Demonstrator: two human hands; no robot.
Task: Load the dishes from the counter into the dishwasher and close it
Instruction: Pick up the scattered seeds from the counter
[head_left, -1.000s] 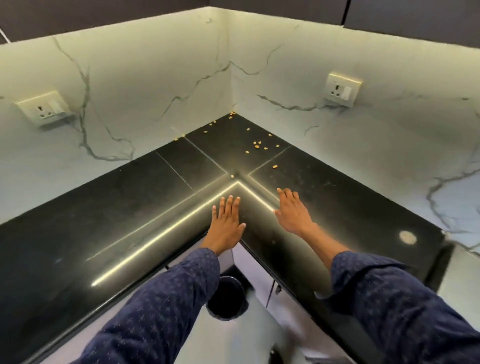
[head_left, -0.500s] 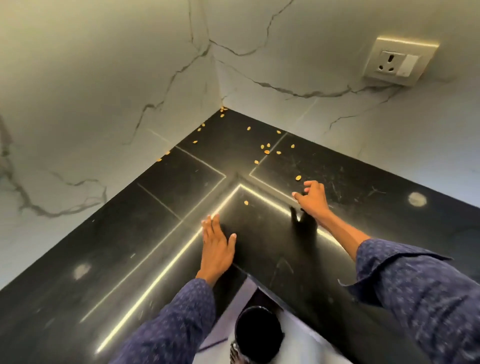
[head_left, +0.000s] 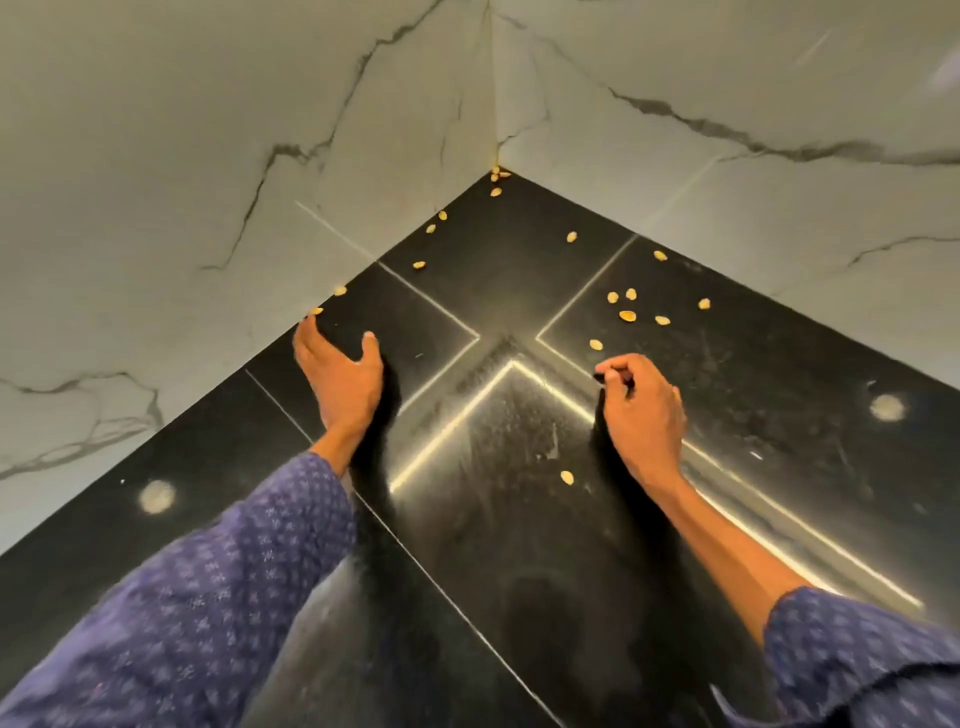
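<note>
Black corner counter (head_left: 779, 415), marble walls (head_left: 156, 156), yellow seeds (head_left: 627, 315) scattered (mostly rearward). Left hand (head_left: 340, 379) cupped, empty, by wall; right hand (head_left: 644, 410) curled, contents unclear.

Right hand (head_left: 641, 410) fingertips curled under, hidden; both sleeves (head_left: 197, 597) cut off, blurred.

We see a glossy black stone bench (head_left: 519, 545), polished enough to mirror light strips yet smudged and scratched, meeting smooth white marble-look walls (head_left: 208, 130) with grey veins, and sleeves (head_left: 234, 597) of printed blue cloth.
</note>
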